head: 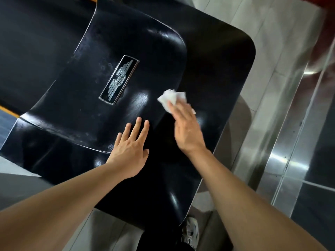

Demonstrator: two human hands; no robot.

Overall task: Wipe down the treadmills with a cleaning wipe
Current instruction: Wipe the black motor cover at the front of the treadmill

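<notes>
the right hand (186,127) presses a white cleaning wipe (172,99) flat against the glossy black cover of the treadmill (217,57). the fingers are straight and lie on top of the wipe, so most of the wipe shows beyond the fingertips, crumpled, and a small corner shows at the outer side of the hand. the wipe sits on the sloped edge where the raised middle part of the cover drops to the lower outer rim.

the left hand (129,151) rests on the same cover, just beside the right hand and a little nearer to the person. its fingers are straight and slightly spread, the palm is down, and it holds nothing. the fingertips touch the raised middle part of the cover.

ahead of the left hand's fingers, well apart from them, a metal badge (118,79) with a winged emblem is set into the cover, tilted. the wipe lies to the right of this badge, near it but not touching.

to the far left of the left hand a thin orange stripe (9,111) runs along the edge of the dark belt area. to the right of the right hand there is a grey tiled floor (268,51) and shiny metal strips (299,124). below the right forearm, close to the person, a light sneaker (190,231) stands on the floor next to the corner of the cover.
</notes>
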